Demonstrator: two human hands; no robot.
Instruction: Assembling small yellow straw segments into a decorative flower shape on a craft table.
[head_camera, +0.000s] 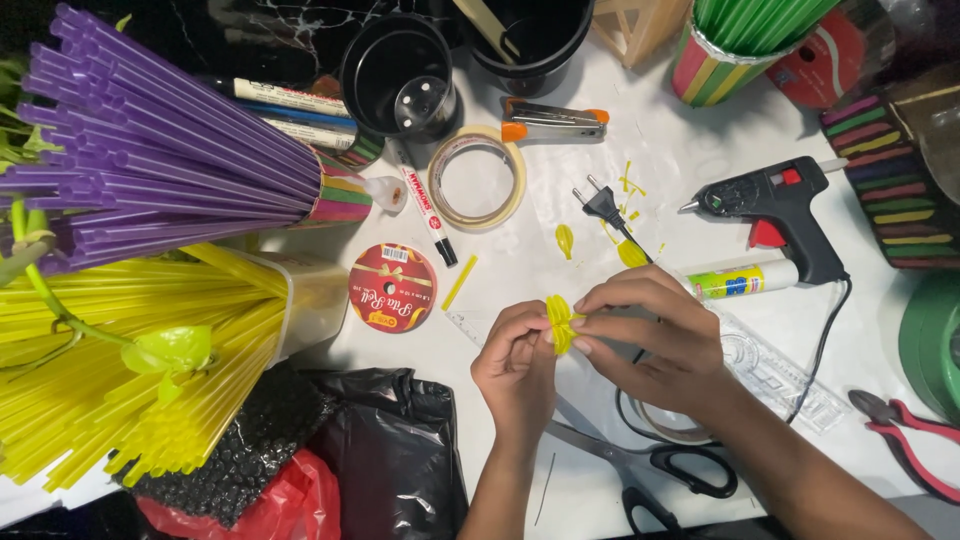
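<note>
White tabletop (560, 200) clutter surrounds the left hand (517, 372) and right hand (655, 335), whose fingertips pinch a small yellow straw bundle (562, 322) between them, and a loosened pinch could let the strips spring apart toward the scissors (640, 462) below.

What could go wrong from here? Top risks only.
1. The yellow straw piece is pinched only by the fingertips of the left hand and right hand; it may spring open or slip.
2. The glue gun lies close to the right hand, nozzle bare; if hot, it might burn.
3. The scissors lie under the forearms and could snag.
</note>
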